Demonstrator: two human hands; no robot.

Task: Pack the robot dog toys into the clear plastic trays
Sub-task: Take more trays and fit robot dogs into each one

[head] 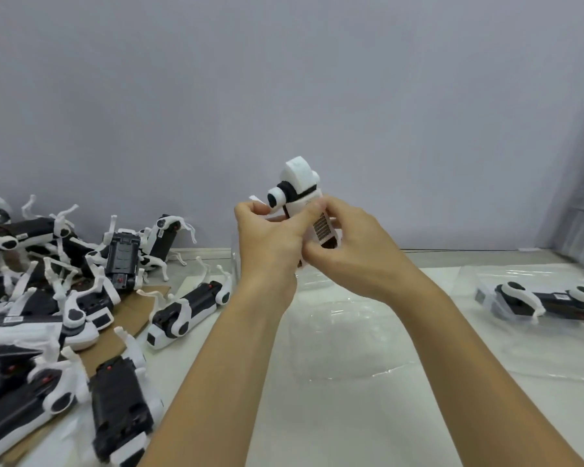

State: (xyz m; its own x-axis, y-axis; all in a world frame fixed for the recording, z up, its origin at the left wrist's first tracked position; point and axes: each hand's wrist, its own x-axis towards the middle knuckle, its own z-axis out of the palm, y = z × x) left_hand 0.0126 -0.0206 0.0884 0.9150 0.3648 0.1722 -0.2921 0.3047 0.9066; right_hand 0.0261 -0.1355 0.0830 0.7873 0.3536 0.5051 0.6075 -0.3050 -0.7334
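Both hands are up in front of the person, closed around one robot dog toy (299, 200) held upright in the air, its white head end at the top. The left hand (267, 237) has its fingers curled round the toy's left side, thumb lying across the body. The right hand (344, 244) wraps the right side, fingers behind the toy and thumb pressing near the patterned label. The fingers seem to be working on the legs, probably folding them flat against the body, though the legs themselves are mostly hidden.

Just below the hands, on the white table (368, 433), lies an empty clear tray (338, 335), hard to make out except by its glints. To the right, another tray (536, 352) already holds a packed dog (547, 303) lying on its side with legs tucked in. That one looks like the model to copy.

To do this step well, I would say every leg should be folded snug before the toy comes down, and the toy turned on its side to match the moulded hollow, then pressed in evenly rather than forced at one end.

On the left, a heap of loose dogs (48, 298) with legs sticking out waits on a sheet of cardboard (132, 318), and one more dog (186, 315) lies beside the pile, nearer the empty tray.
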